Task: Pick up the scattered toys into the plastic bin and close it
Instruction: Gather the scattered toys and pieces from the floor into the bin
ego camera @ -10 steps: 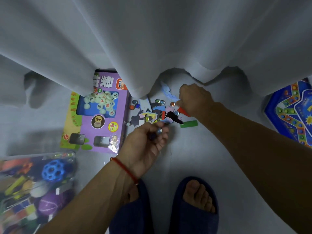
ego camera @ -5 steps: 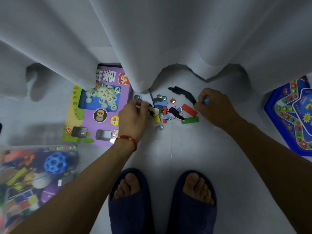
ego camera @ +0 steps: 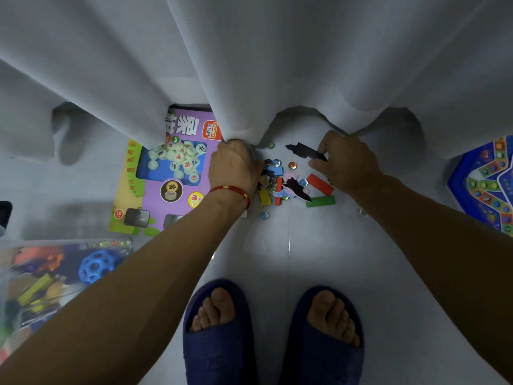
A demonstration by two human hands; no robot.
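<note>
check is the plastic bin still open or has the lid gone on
Cannot tell: toys show through the clear plastic bin, but no lid is clearly visible.

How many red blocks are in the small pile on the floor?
2. One red block lies flat beside the right hand, above the green block. A narrower one lies mid-pile. The left hand may hide more.

Small colourful toys (ego camera: 288,187) heaped on floor (bin (ego camera: 55,276) lower left, open)
</note>
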